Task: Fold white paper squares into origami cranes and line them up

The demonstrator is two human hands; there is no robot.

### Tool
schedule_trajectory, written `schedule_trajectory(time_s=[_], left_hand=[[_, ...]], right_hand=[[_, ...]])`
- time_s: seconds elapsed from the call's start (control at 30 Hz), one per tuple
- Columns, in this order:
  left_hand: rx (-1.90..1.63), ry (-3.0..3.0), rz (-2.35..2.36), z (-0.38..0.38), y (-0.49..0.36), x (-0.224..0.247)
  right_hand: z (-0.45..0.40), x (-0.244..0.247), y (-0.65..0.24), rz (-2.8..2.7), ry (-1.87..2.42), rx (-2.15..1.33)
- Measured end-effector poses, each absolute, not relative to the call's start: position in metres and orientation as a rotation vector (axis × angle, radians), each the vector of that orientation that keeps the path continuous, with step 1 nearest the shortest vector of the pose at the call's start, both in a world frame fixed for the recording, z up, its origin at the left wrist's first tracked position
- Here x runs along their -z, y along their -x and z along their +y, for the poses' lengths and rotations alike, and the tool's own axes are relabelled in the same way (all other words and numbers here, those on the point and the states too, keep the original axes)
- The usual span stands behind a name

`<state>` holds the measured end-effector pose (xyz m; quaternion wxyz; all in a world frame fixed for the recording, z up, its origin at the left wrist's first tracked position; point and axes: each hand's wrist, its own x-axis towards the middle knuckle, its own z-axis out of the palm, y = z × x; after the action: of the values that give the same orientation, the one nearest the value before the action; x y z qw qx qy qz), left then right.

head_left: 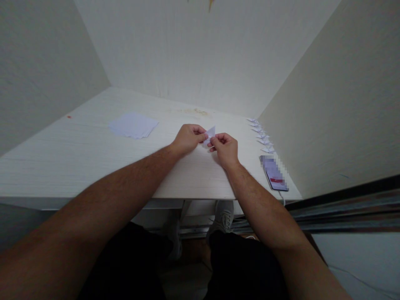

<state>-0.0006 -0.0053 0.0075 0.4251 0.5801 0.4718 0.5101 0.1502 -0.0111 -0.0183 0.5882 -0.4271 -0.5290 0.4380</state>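
Folded paper (211, 132) pinched between two hands over the table

Nearest, dark trousers (246, 266) and a grey lace-up shoe (223, 214) are seen below the front edge of the white table (193, 179). Over that edge the left forearm (131, 187) and right forearm (259, 204) are angled inward, toward the middle. On the right, a smartphone (272, 171) with a blurred screen is laid flat, a white cable (282, 198) at its near end.

Farther in, the folded paper is gripped by thumb and fingers of both the left hand (190, 137) and the right hand (227, 151), its pointed tip left showing upward between them. Its lower part is hidden by the fingers. A folding or creasing step seems to be in hand; for the next move, a light, even pinch and well-aligned edges are probably called for. The wrists are bent slightly inward, the fingers curled.

Beyond, a fanned stack of white paper sheets (133, 125) is set at left; a row of pointed origami figures (263, 141) is lined up along the right wall (328, 108).
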Motion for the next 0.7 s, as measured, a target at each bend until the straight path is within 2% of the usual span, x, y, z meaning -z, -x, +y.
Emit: schedule_trajectory(time_s=[0.43,0.7], left_hand=[[-1.287,-1.643,1.404,-0.002,-0.013,0.005],[-1.249,-1.677,1.315,0.003,-0.006,0.010]], right_hand=[[-0.017,0.014,-0.148,-1.338,1.183,-0.807],[-0.018,0.017,-0.147,-1.361,1.201,-0.888]])
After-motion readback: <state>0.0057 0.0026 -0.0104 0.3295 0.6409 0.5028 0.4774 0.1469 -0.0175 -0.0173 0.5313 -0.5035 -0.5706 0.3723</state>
